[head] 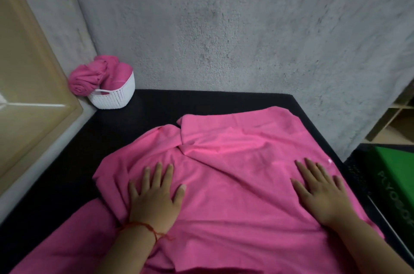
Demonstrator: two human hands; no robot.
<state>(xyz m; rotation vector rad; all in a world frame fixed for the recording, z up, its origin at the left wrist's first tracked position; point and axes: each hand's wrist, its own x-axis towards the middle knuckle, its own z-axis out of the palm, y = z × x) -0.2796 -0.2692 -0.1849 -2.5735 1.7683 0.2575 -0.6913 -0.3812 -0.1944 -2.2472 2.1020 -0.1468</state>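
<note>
A large pink towel (228, 161) lies spread and wrinkled over a black table (125, 117). Its far left corner is bunched and folded over. My left hand (154, 197) rests flat on the towel's left part, fingers straight and spread; a red thread circles that wrist. My right hand (320, 191) lies flat on the towel's right part, fingers spread too. Neither hand grips the cloth.
A white plastic basket (116, 98) stands at the table's far left corner, holding rolled pink towels (96, 74). A grey rough wall (224, 27) runs behind the table. A beige panel (29, 94) is on the left, a green box (396, 182) on the right.
</note>
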